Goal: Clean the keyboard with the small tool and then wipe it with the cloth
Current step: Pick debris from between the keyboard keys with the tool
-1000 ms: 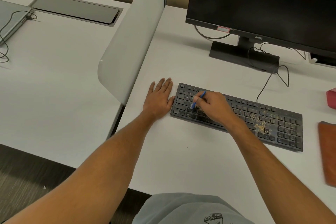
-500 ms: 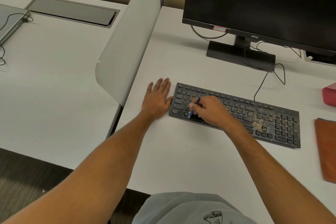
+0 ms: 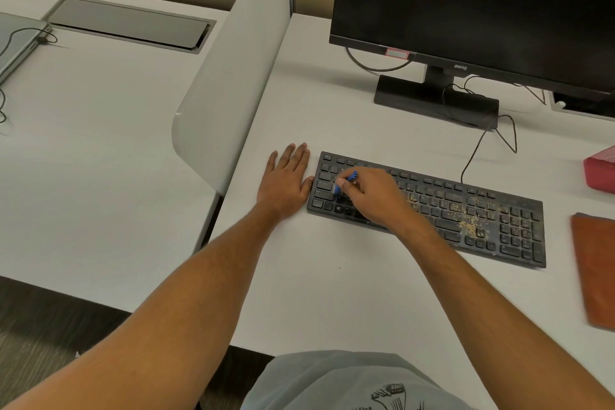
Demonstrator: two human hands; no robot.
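While the left hand (image 3: 285, 181) lies flat against the keyboard's (image 3: 429, 206) left end, the right hand (image 3: 372, 196) pinches the blue tool (image 3: 346, 181) over its left keys; the cloth (image 3: 595, 271) lies off its right end.

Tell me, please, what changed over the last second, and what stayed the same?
The right hand worked the blue tool slightly toward the left end of the keyboard, keeping its grip. The left hand stayed flat beside it; the crumbs and the orange cloth lie untouched.
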